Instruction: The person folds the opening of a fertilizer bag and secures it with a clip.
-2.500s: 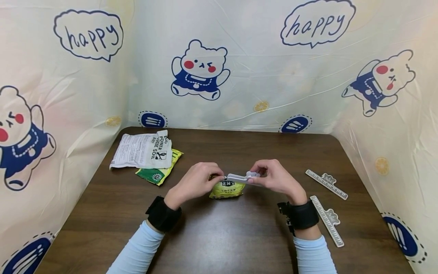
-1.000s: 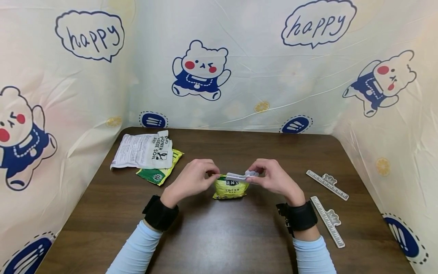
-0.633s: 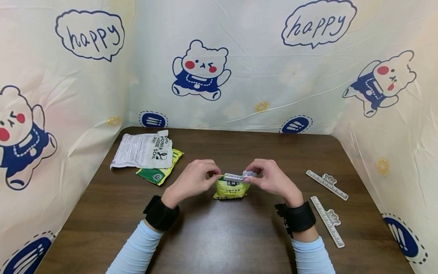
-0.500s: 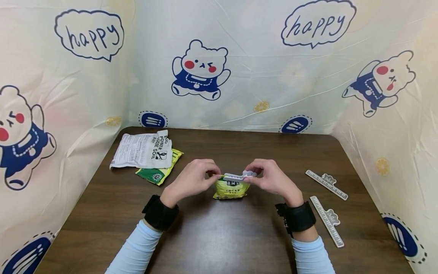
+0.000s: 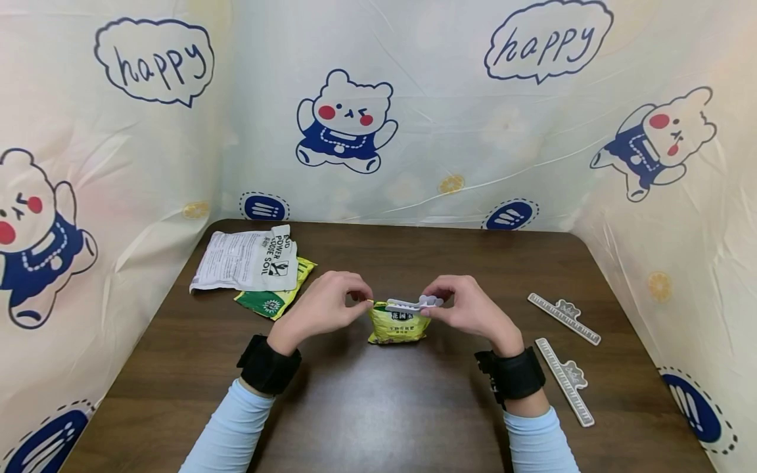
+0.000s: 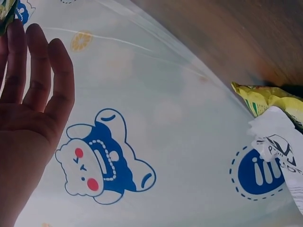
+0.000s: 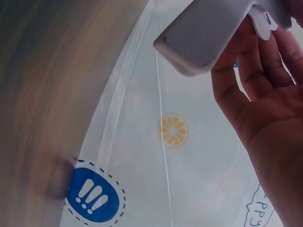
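A small yellow fertilizer bag [image 5: 399, 325] with dark print stands upright near the middle of the table. My left hand [image 5: 327, 303] pinches its upper left corner between thumb and fingertips; in the left wrist view a bit of the bag [image 6: 5, 13] shows at the fingertips, the other fingers loosely extended. My right hand [image 5: 473, 309] grips a pale, long-jawed bag clip [image 5: 408, 306] by its handle. The clip lies across the top edge of the bag. In the right wrist view the clip's white bar [image 7: 203, 38] juts out from the fingers, with the bag out of sight.
Two ruler-marked clips, one farther back [image 5: 564, 318] and one nearer [image 5: 566, 382], lie on the table at the right. At the back left a white soil bag [image 5: 245, 259] overlaps a green and yellow bag [image 5: 275, 299]. A printed curtain [image 5: 414, 131] encloses the brown table [image 5: 378, 420].
My left hand has shifted left and slightly up, toward the bag's corner. Over the longer span the clip has slid a little left over the bag top, my right hand moving with it.
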The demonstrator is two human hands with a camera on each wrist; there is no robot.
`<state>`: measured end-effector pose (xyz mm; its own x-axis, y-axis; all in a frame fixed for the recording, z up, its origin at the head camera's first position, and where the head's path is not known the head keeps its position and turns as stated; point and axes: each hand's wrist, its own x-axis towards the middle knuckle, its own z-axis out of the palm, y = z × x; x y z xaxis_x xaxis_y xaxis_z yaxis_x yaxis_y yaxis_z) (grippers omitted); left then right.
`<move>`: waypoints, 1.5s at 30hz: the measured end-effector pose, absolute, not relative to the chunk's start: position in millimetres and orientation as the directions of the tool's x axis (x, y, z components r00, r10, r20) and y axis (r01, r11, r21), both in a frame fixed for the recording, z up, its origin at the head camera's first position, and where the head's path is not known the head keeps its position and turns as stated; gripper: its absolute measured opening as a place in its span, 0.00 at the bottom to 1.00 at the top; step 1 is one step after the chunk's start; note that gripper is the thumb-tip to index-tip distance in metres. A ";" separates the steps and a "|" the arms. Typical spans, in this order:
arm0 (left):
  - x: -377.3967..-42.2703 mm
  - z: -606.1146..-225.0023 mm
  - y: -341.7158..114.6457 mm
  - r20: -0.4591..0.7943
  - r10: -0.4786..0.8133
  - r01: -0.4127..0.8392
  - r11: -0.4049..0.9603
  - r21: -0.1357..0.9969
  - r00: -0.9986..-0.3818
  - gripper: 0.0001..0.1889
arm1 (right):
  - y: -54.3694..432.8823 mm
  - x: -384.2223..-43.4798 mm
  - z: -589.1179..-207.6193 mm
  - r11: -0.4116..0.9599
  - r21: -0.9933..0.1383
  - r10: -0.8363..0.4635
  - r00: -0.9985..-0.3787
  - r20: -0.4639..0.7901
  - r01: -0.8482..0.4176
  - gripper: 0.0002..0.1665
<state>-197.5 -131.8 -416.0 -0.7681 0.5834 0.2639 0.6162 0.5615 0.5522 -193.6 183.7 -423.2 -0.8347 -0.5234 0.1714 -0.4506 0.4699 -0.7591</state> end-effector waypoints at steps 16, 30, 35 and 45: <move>-196.8 -414.8 -128.7 0.288 0.602 0.645 0.539 0.542 -0.745 0.03 | 177.7 -192.6 -423.8 0.457 -0.736 -0.521 -0.821 0.235 -0.500 0.10; -195.8 -414.6 -127.6 0.261 0.604 0.626 0.535 0.567 -0.753 0.01 | 169.9 -189.7 -422.4 0.454 -0.729 -0.529 -0.813 0.242 -0.512 0.10; -198.8 -415.2 -131.1 0.243 0.606 0.607 0.516 0.604 -0.757 0.01 | 170.4 -190.5 -421.0 0.482 -0.737 -0.519 -0.832 0.196 -0.474 0.10; -201.3 -415.7 -133.8 0.256 0.609 0.620 0.515 0.592 -0.751 0.02 | 171.5 -190.7 -422.0 0.464 -0.739 -0.529 -0.822 0.210 -0.488 0.10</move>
